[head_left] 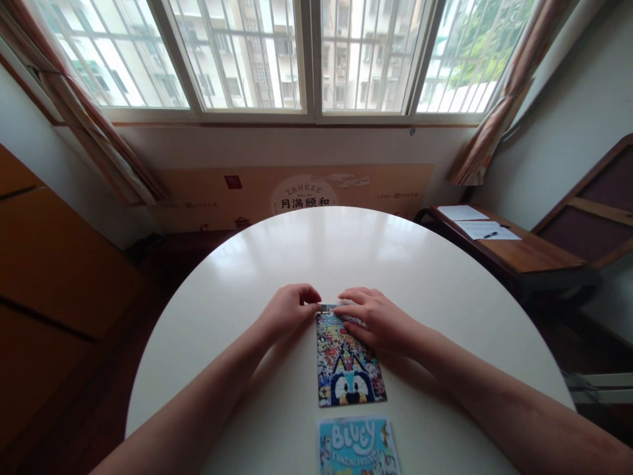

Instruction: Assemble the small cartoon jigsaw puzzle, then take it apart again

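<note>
A jigsaw puzzle with a blue cartoon dog and many small coloured figures lies flat on the white round table. Along its top edge runs a narrow strip, with a thin pale gap visible below part of it. My left hand has its fingers curled, thumb and forefinger pinched at the top left corner of that strip. Across the upper right part of the puzzle rests my right hand, fingers stretched out and slightly spread. They cover that corner.
Nearest me lies a blue "Bluey" picture sheet, cut off by the frame. To the right, a wooden chair holds papers and a pen. Behind the table are a printed panel and barred windows.
</note>
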A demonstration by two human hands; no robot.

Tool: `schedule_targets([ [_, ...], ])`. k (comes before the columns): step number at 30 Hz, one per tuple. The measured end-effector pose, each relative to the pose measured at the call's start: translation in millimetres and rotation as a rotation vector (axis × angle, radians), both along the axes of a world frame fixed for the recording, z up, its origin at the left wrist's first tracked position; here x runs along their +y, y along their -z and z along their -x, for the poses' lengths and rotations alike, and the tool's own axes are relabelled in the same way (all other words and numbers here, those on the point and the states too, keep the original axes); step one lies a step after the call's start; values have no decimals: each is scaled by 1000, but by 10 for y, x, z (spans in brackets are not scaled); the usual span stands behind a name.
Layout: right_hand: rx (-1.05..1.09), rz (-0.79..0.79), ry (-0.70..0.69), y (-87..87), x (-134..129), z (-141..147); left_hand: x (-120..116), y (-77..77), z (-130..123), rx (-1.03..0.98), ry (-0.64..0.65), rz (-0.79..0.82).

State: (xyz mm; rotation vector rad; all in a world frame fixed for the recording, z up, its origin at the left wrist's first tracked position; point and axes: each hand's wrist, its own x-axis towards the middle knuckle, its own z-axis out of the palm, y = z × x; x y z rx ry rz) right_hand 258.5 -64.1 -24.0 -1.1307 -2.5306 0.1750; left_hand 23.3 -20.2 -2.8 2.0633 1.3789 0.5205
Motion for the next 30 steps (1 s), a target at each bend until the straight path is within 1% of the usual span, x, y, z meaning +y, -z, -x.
schedule_targets([
  [11,-7,-15,-16,3,13,10,15,3,4,-61,-6,4],
  [21,-32,-15,-24,-4,9,20,43,53,10,-83,-8,-48],
  [30,-30,1,-8,-7,-9,28,43,17,5,-95,-7,-49],
])
